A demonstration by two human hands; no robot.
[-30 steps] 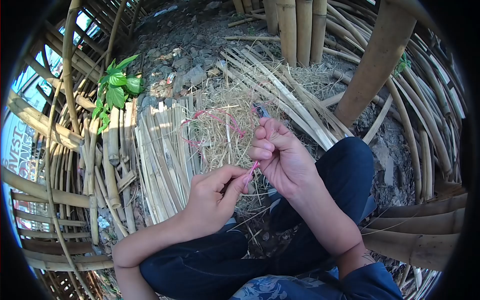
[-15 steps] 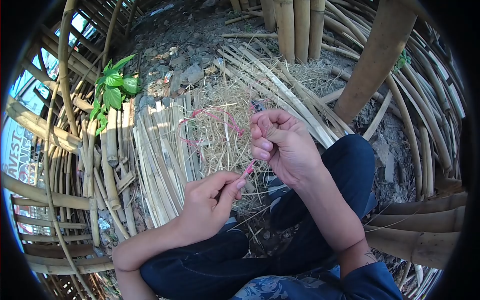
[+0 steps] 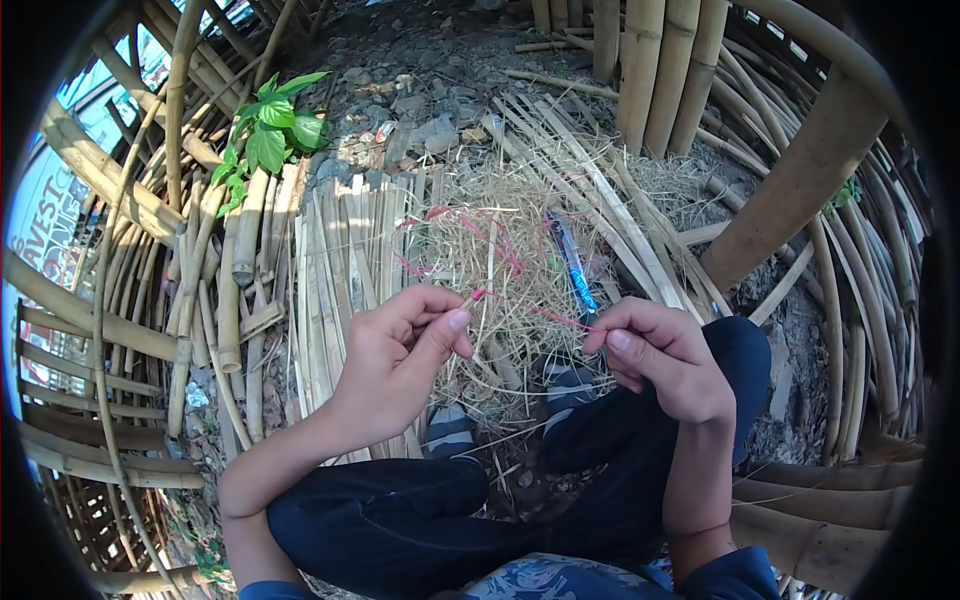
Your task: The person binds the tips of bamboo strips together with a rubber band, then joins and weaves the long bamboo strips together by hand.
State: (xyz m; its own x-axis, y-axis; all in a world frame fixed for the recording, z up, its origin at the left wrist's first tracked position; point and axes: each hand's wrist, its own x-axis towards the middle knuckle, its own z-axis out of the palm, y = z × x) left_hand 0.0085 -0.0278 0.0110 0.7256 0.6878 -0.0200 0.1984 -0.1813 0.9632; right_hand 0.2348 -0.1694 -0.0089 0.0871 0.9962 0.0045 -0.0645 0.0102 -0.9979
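Observation:
My left hand is closed in a pinch on a small pale stick, mostly hidden by the fingers. Pink string is wound into a small knot at its tip. From there a thin pink string runs across to my right hand, whose thumb and forefinger pinch its other end. Beneath the hands is a heap of straw-like shavings, with a loose tangle of pink string on top. A slim blue and dark object lies on the shavings just beyond my right hand.
Split bamboo strips lie on the left, and more strips slant away at the right. Thick bamboo poles rise at the right. A leafy green plant grows by the bamboo fence at left. Rocky ground lies beyond.
My right hand has moved down and right, away from my left, and the pink string now stretches between them. The blue object, mostly hidden before, is now uncovered. The view has shifted slightly.

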